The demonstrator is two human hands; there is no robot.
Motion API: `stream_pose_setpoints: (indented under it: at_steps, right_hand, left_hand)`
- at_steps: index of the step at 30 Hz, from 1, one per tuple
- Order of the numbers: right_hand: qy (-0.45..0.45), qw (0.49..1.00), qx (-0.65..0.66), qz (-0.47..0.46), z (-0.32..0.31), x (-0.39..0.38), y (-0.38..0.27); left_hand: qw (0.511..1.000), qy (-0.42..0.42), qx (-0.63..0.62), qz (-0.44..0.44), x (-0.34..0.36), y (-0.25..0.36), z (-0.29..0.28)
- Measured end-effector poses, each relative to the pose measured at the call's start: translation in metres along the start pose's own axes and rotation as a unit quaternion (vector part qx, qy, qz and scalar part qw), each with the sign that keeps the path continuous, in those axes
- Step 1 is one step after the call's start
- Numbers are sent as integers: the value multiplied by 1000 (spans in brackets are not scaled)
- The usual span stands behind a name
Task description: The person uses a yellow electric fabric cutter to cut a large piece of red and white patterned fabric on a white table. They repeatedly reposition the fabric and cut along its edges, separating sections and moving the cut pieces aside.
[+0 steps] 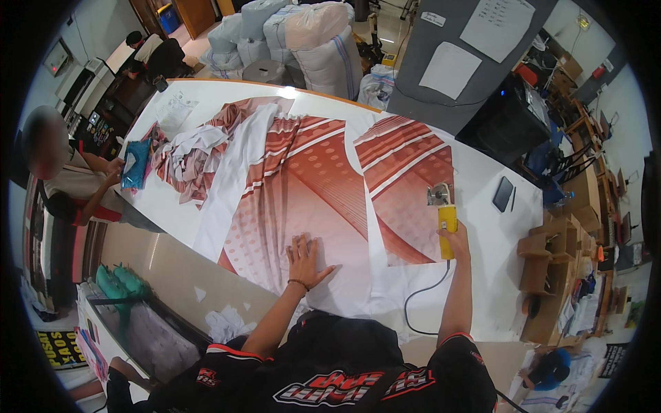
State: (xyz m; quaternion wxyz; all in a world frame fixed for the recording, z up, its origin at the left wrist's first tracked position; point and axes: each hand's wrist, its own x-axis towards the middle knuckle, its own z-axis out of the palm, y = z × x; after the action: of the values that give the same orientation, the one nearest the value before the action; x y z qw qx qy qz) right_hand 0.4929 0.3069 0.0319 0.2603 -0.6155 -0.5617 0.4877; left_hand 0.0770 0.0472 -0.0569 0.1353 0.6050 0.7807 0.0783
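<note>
My left hand (308, 267) lies flat with fingers spread on a large piece of red, pink and white printed fabric (310, 199). My right hand (455, 242) grips the yellow body of a handheld electric fabric cutter (447, 219). Its metal head sits at the right edge of a smaller printed fabric panel (403, 186). A curved strip of white separates this panel from the larger piece. From the cutter's near end a dark cord (407, 310) loops down toward my right arm.
A crumpled fabric heap (189, 155) lies on the white table (506, 237) at the left. A phone (503, 193) and a pen (513, 199) lie at the right. Another person (76, 162) stands at the left edge, holding a blue packet (136, 165). Cardboard boxes (544, 268) stand beside the table.
</note>
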Motion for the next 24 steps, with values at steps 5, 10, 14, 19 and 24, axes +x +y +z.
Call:
stream_pose_setpoints:
  at_steps: [5,10,14,19,24]
  right_hand:
    - [9,1000,16,-17,-27,25,37]
    - [1,999,9,-45,-33,15,73]
    - [29,999,-30,-25,-39,-43,86]
    - [42,998,-7,37,-51,-137,103]
    - [47,993,-59,88,-68,-195,100]
  left_hand:
    - [991,-99,10,-91,5,25,-15]
    - [987,-123,34,-95,-1,15,-21]
    - [987,-125,18,-96,-21,7,-26]
    - [981,-163,35,-103,-65,-9,-22]
    - [978,-173,51,-105,-62,-10,-25]
